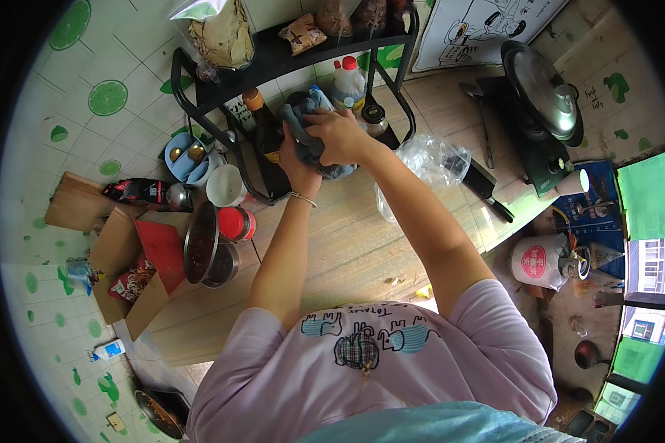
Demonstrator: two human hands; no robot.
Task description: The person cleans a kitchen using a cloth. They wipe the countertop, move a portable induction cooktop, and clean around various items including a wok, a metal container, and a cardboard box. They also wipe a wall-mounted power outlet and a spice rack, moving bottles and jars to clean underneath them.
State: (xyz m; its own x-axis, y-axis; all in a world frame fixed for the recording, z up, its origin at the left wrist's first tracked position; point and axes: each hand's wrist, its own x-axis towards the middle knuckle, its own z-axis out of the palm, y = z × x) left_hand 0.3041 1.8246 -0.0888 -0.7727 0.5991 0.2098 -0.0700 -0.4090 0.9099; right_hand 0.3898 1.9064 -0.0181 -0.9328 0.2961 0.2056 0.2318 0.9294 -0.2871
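Both hands are on a bunched grey-blue cloth (295,117) at the lower tier of a black metal shelf rack (271,51). My left hand (300,169), with a bracelet at its wrist, grips the cloth from the near left side. Over its right part lies my right hand (341,135), its fingers pressed into the folds. Whether something is wrapped inside the cloth is hidden. Just left of the cloth stands a dark sauce bottle (261,119) with an orange-brown cap. Behind it to the right are a red-capped plastic jug (349,80) and a dark-lidded glass jar (373,119).
A clear plastic bag (435,160) lies beside a cleaver (482,183) on the wooden counter (354,243). A lidded wok (546,91) sits on a cooker at right. Leftward are a white cup (225,186), a red-lidded jar (236,223) and an open cardboard box (149,307).
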